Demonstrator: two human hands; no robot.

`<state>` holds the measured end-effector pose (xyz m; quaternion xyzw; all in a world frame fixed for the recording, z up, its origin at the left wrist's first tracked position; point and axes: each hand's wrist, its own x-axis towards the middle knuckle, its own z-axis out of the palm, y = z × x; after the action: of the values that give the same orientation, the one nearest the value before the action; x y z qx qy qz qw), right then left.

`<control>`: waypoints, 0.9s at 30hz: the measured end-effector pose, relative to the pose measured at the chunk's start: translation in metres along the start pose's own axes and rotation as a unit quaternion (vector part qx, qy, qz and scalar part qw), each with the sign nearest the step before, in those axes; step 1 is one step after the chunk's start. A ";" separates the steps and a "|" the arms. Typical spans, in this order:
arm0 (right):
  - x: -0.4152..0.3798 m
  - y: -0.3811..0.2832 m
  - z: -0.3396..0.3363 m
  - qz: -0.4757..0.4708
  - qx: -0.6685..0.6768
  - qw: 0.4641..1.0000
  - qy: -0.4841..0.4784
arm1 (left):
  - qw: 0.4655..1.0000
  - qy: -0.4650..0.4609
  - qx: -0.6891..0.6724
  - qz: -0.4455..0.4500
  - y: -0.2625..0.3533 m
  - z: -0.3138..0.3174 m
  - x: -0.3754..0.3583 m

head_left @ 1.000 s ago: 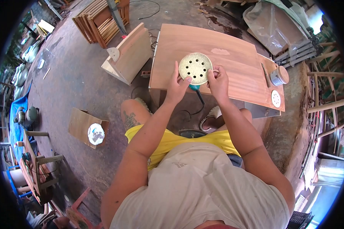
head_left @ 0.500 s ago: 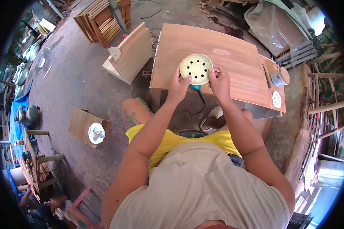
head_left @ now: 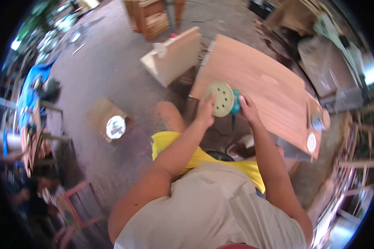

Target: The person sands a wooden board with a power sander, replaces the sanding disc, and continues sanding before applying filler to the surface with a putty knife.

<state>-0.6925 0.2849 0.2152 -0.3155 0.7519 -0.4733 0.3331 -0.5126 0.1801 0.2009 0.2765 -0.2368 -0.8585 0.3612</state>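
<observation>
Handling step: perforated disc on teal sander faces the wearer, near the edge of wood panel. Left hand grips disc rim; right hand beside sander, grip blurred, cannot tell. Next move calls for steady support

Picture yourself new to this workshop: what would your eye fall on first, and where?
Most likely the round, pale yellow disc with dark holes, near the centre, between the left hand and the right hand. Next, perhaps, the broad reddish-brown wooden panel just beyond, then the bright yellow cloth shorts below the hands.
</observation>
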 end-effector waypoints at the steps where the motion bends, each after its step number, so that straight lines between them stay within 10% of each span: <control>1: 0.008 0.000 0.006 -0.001 0.030 0.999 -0.036 | 0.999 0.010 0.007 -0.034 -0.004 -0.017 0.005; 9: -0.025 -0.080 -0.006 0.035 0.270 0.956 -0.112 | 0.972 -0.139 -0.142 -0.124 -0.003 -0.007 0.005; 13: -0.003 -0.117 -0.035 -0.136 -0.035 0.990 0.016 | 0.991 -0.078 0.065 -0.091 -0.002 0.029 0.003; 17: 0.056 -0.112 -0.032 -0.311 -0.339 0.886 0.060 | 0.990 0.001 0.075 -0.120 -0.016 0.025 -0.027; 27: 0.078 -0.133 0.017 -0.161 -0.505 0.847 0.044 | 0.983 -0.089 -0.124 -0.107 -0.006 0.000 -0.064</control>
<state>-0.7025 0.1681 0.3160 -0.5356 0.8397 -0.0885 0.0136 -0.4780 0.2326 0.2166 0.1760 -0.1286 -0.9359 0.2766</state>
